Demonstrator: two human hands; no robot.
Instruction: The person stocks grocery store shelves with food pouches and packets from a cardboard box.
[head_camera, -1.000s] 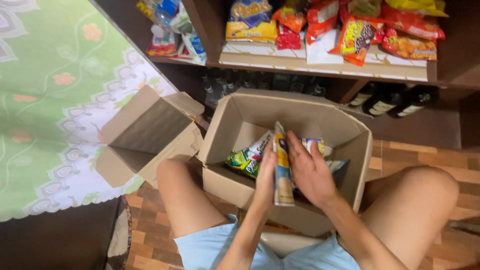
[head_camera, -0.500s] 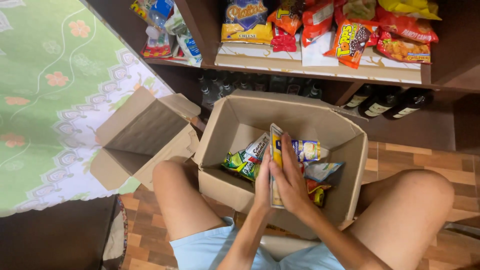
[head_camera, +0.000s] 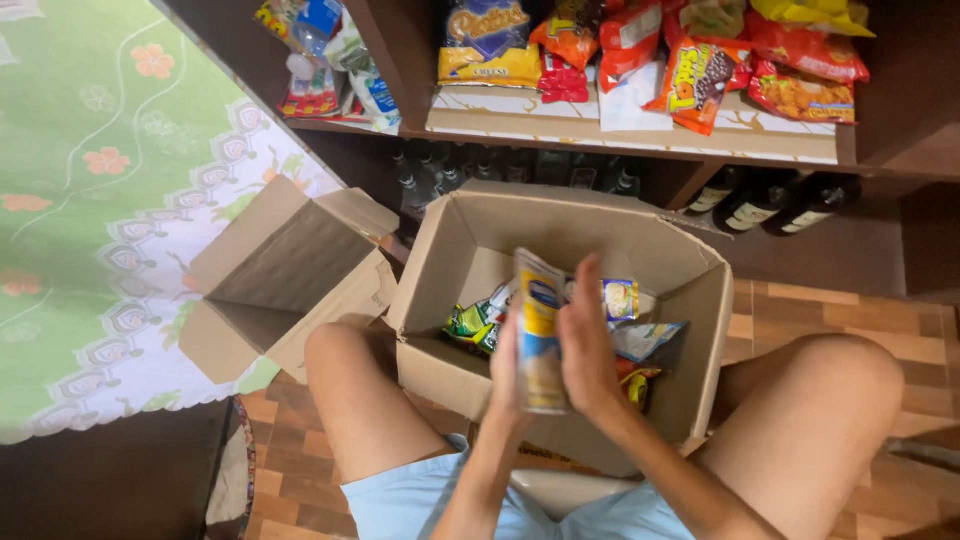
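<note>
From the head camera, looking down: the person sits on the tiled floor (head_camera: 820, 320) with bare knees apart and an open cardboard box (head_camera: 700, 330) between them. Both hands are raised over the near half of the box, pressing a stack of flat yellow-and-blue snack packets (head_camera: 540, 340) between them. The left hand (head_camera: 506, 365) is mostly hidden behind the stack, its grip closed against the packets' left face with only the finger edges showing. The right hand (head_camera: 588, 345) lies flat on the right face, fingers pressed together and pointing away, thumb tucked near the bottom. The stack stands upright on its edge, above the box floor rather than resting on it, as far as I can tell.

Inside the box, beneath and beyond the hands, lie more loose packets (head_camera: 470, 322): green and yellow ones to the left, a pale one and a red-yellow one to the right. To the left, just beside the box, a second cardboard box (head_camera: 290, 270) lies tipped on its side with flaps open. Further left hangs a green flowered cloth (head_camera: 110, 190). On the far side, a dark wooden shelf (head_camera: 620, 140) carries bags of snacks (head_camera: 700, 75), and dark bottles (head_camera: 760, 200) stand in the shadow below it.
</note>
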